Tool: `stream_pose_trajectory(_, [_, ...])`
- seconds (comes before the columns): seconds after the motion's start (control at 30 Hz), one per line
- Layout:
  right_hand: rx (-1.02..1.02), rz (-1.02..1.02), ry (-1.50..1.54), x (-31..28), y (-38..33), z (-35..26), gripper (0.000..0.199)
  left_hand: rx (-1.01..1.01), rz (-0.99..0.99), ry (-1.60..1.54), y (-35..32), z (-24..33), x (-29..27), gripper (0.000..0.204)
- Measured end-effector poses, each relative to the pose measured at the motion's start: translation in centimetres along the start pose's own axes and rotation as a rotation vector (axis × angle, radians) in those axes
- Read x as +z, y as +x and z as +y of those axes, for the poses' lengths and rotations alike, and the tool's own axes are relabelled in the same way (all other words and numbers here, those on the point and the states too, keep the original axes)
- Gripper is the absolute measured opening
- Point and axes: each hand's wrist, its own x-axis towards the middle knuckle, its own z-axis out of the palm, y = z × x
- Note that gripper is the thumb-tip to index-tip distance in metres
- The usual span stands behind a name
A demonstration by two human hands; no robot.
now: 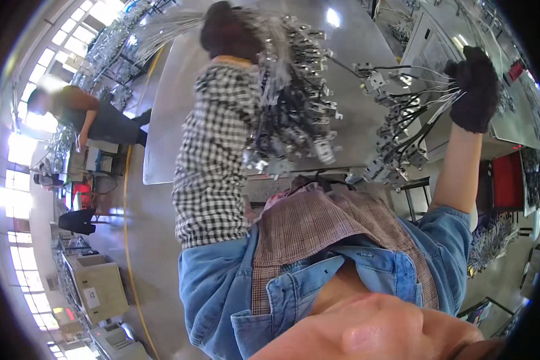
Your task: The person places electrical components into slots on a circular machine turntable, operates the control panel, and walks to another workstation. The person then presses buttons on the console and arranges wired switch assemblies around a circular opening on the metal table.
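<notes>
Right hand [475,90] first: the fingers are wrapped in a dark knit glove and bunching tight around a fistful of thin wires up at about 2 o'clock. Those wires are fanning out down and left into a loose cluster of small connectors [396,147] that's dangling below the fist, over the grey desk [348,42].

Left hand [225,27] is also gloved, way up at 12 o'clock, and it's hoisting a much bigger wire harness bundle [294,102], a thick curtain of black leads and pale plastic plugs hanging down beside the checkered sleeve [213,156]. The fingers there are buried in glove and blur, so I honestly can't tell how they're closing, though the bundle is clearly hanging off that hand.

Both bundles are hanging clear of the desk, not resting on it, with a visible gap between them.

My take on doing this bit well: keep the two bunches apart like that so the plugs aren't snagging each other, and keep the grip on the wire ends rather than on the connectors. The big bundle looks heavy and tangle-prone, so lifting it straight up instead of swinging it seems smart.

Off at 9 o'clock another person [84,114] is bending over a separate bench.
</notes>
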Motion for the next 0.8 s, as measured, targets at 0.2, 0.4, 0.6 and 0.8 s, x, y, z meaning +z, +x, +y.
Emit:
stream_pose_trajectory(0.2, [-0.341,-0.118,-0.384,0.0,4.7,3.9,0.029,-0.846,-0.303,-0.885,1.1,-3.2,0.3,0.029])
stream_pose_trajectory(0.4, [0.125,-0.134,-0.122,4.6,11.6,6.6,0.015,-1.442,-0.251,-1.691,1.0,-7.9,-2.1,0.03])
stream_pose_trajectory(0.6, [0.257,-0.341,-0.564,13.7,15.5,13.8,0.014,-1.613,-0.518,-2.125,-3.0,-18.6,-1.3,0.049])
stream_pose_trajectory(0.8, [-1.157,-1.061,-1.459,11.0,18.1,30.9,0.031,-1.515,-0.788,-2.277,-6.6,-21.8,-2.4,0.059])
